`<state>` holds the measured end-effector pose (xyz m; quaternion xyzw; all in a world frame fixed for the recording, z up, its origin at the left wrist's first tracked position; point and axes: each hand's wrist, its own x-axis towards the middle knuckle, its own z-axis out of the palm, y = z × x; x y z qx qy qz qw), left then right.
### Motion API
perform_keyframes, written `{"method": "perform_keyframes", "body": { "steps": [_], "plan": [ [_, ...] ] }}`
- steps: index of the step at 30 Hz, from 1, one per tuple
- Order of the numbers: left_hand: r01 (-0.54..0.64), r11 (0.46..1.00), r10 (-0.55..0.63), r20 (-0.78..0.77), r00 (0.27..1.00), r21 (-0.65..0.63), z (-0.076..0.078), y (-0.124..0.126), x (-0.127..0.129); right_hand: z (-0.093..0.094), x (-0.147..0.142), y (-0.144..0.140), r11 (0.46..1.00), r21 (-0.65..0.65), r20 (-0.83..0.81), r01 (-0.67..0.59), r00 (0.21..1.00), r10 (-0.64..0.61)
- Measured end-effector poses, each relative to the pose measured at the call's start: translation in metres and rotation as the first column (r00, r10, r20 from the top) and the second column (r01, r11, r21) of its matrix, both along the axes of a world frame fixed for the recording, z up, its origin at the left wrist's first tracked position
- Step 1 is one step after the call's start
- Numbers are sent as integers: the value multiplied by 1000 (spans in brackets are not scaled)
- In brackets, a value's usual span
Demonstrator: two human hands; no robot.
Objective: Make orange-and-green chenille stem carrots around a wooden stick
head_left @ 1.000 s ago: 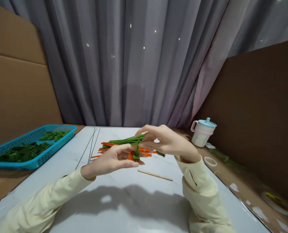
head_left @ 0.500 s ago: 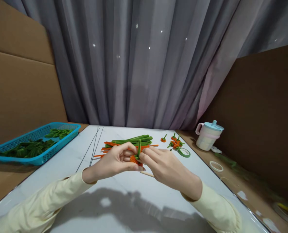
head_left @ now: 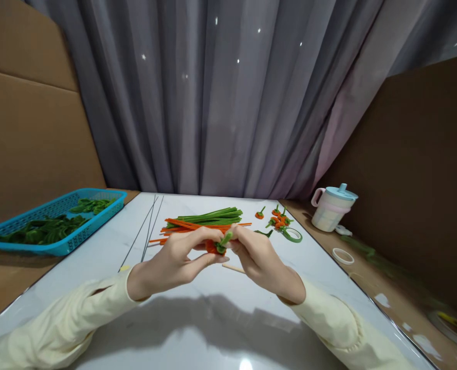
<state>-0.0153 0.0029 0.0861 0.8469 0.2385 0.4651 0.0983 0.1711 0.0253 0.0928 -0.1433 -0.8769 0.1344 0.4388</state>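
Pinched between the fingertips of both hands, a small orange coil with a green stem (head_left: 220, 243) is held just above the table (head_left: 197, 329), near its middle. The left hand (head_left: 172, 261) is closed on the orange part from the left, thumb below and fingers curled over the top; the right hand (head_left: 257, 254) is closed on the green stem from the right. The stem's short free end is seen to point up and slightly to the right, out from between the two thumbs, so its long axis runs from the coil up toward the far edge of the table. Both hands are equally close to the piece, and it sits directly between the two grips, touching both. A thin wooden stick (head_left: 234, 268) lies flat on the table just beneath the right hand. Beyond the hands, toward the far edge, a bundle of green and orange stems (head_left: 205, 220) is laid lengthwise across the table, and a few thin dark wires (head_left: 145, 230) run from the far edge toward the left sleeve. Finished small orange pieces (head_left: 278, 220) and a green tape roll (head_left: 292, 235) are gathered toward the far right corner. A blue basket (head_left: 58, 246) of green leaves rests off the left edge, and a lidded cup (head_left: 331, 207) stands off the right edge.
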Motion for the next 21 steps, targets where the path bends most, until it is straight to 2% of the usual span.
{"method": "perform_keyframes", "body": {
  "steps": [2,4,5,7,9,10,12,16,18,21],
  "plan": [
    [-23,991,28,-34,999,129,-1,2,-1,2,-2,-2,986,-169,-33,-6,999,0],
    [-38,970,54,-62,997,242,-2,4,-2,1,-4,-4,923,-381,-86,-50,996,18],
    [-45,959,69,-74,995,280,-2,5,-3,1,-5,-5,863,-497,-125,-94,992,36],
    [-52,949,86,-98,991,311,-2,7,-4,0,-8,-6,690,-694,-223,-207,972,68],
    [-48,949,88,-115,989,310,-1,9,-6,-1,-9,-8,514,-804,-308,-300,949,71],
    [-42,951,82,-119,989,305,-1,9,-6,-1,-9,-8,442,-833,-337,-331,939,69],
    [-29,957,67,-123,990,287,0,10,-7,0,-9,-8,333,-867,-368,-371,927,76],
    [-9,961,48,-135,990,278,1,12,-8,3,-7,-3,162,-901,-391,-402,915,98],
    [-11,960,50,-130,990,279,1,13,-9,4,-5,0,110,-910,-388,-400,915,113],
    [-44,948,92,-139,986,314,0,15,-10,5,-4,4,96,-913,-379,-396,913,152]
  ]
}}
